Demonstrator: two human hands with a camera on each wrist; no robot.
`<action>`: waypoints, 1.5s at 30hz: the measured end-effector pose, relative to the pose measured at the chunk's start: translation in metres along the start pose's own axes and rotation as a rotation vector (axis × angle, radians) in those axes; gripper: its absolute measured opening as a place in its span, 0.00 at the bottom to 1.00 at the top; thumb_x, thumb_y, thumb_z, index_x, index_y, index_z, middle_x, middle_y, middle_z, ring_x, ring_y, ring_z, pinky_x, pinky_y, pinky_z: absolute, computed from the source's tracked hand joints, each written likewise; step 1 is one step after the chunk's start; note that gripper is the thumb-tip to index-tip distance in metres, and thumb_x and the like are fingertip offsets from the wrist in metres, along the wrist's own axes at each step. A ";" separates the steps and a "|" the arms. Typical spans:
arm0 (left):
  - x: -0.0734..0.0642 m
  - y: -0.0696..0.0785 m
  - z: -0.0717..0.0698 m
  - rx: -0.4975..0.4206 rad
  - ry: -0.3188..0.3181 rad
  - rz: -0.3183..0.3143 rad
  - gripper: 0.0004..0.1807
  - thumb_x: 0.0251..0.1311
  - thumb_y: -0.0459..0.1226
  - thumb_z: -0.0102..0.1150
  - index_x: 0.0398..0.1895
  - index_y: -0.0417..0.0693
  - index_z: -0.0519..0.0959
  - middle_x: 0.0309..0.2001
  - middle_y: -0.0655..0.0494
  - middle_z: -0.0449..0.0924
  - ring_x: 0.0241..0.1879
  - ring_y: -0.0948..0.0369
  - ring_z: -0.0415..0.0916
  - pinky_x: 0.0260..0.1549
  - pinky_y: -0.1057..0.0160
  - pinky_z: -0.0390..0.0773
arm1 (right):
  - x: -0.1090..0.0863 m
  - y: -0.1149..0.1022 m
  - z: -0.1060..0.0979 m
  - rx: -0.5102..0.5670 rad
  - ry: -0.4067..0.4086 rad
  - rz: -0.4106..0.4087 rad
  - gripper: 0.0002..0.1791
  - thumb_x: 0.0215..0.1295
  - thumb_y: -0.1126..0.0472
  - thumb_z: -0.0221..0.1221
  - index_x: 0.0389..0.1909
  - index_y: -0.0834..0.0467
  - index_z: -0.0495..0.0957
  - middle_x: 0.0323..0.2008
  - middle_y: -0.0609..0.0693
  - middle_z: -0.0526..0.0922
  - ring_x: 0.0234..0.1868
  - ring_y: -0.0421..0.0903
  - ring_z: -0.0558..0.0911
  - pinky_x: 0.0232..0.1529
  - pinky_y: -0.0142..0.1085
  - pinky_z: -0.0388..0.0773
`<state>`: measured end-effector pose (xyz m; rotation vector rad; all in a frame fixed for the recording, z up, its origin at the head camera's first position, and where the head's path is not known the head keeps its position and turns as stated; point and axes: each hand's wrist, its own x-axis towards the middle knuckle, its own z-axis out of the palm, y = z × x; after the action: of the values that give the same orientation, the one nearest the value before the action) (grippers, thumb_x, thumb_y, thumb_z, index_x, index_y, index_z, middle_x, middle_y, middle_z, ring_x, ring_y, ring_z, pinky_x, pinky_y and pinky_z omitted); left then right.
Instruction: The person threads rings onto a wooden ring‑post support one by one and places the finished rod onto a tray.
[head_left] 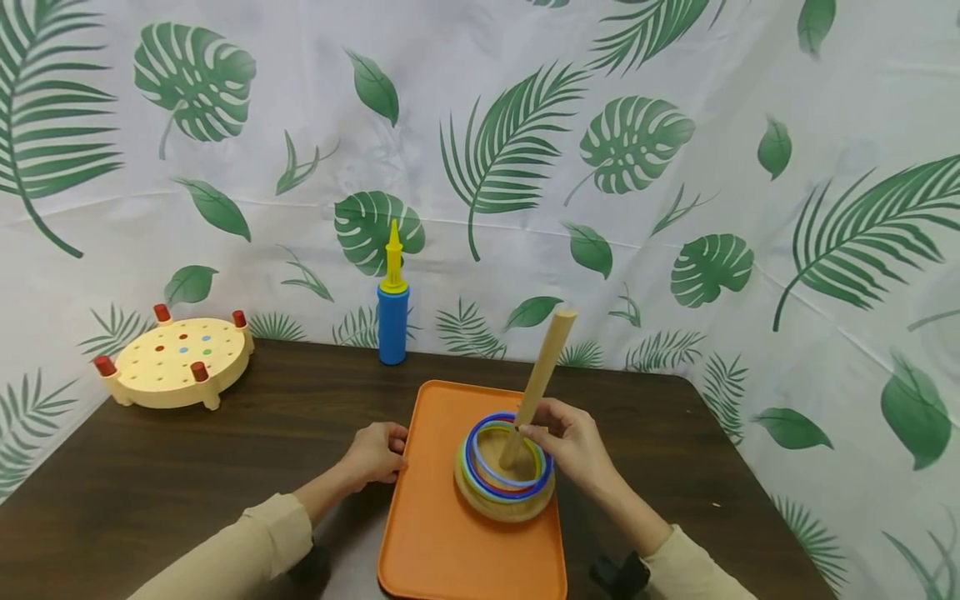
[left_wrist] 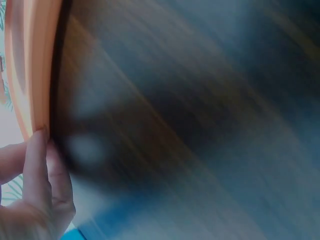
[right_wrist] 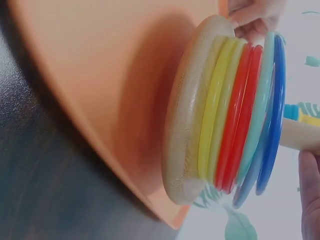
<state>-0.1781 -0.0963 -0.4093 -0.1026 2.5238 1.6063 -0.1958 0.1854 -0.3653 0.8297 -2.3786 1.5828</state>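
Observation:
My right hand (head_left: 573, 442) pinches the upright wooden post (head_left: 542, 367) of a ring-toss stand, a little above its rings. Stacked around the post lie several plastic rings (right_wrist: 240, 120): yellow, red, light green and blue. They sit over the round wooden base (right_wrist: 182, 115), inside the orange tray (head_left: 442, 533); whether the base touches the tray I cannot tell. The post leans right in the head view. On the tray's left edge is my left hand (head_left: 373, 452), its fingers curled at the rim (left_wrist: 41, 75); the left wrist view shows fingertips against that rim.
A round cream pegboard (head_left: 176, 367) with red-tipped legs stands at the back left of the dark wooden table (head_left: 300, 383). Behind the tray, a blue and yellow hand pump (head_left: 393, 321) stands upright. Leaf-patterned cloth (head_left: 300, 108) hangs along the back.

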 end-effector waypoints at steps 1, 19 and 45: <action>0.000 0.001 0.002 -0.004 -0.001 -0.003 0.23 0.48 0.18 0.60 0.51 0.26 0.73 0.36 0.43 0.76 0.29 0.58 0.78 0.26 0.57 0.85 | 0.000 0.001 0.001 0.000 -0.002 0.002 0.10 0.58 0.70 0.62 0.41 0.68 0.80 0.33 0.62 0.85 0.34 0.37 0.83 0.31 0.29 0.82; 0.002 0.006 0.014 -0.038 -0.010 -0.004 0.27 0.44 0.17 0.58 0.53 0.25 0.71 0.37 0.42 0.74 0.30 0.56 0.78 0.25 0.56 0.85 | 0.003 0.011 0.008 0.015 -0.037 0.066 0.11 0.59 0.67 0.63 0.42 0.66 0.80 0.36 0.60 0.84 0.38 0.39 0.82 0.38 0.29 0.82; 0.006 0.008 0.011 0.040 -0.022 0.007 0.26 0.44 0.18 0.60 0.53 0.27 0.73 0.36 0.44 0.76 0.30 0.57 0.78 0.25 0.58 0.85 | 0.010 0.019 0.015 -0.021 -0.004 0.063 0.12 0.57 0.66 0.64 0.42 0.63 0.81 0.35 0.57 0.85 0.39 0.43 0.83 0.42 0.38 0.83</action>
<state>-0.1837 -0.0826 -0.4081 -0.0714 2.5413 1.5500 -0.2114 0.1738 -0.3823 0.7615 -2.4432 1.5772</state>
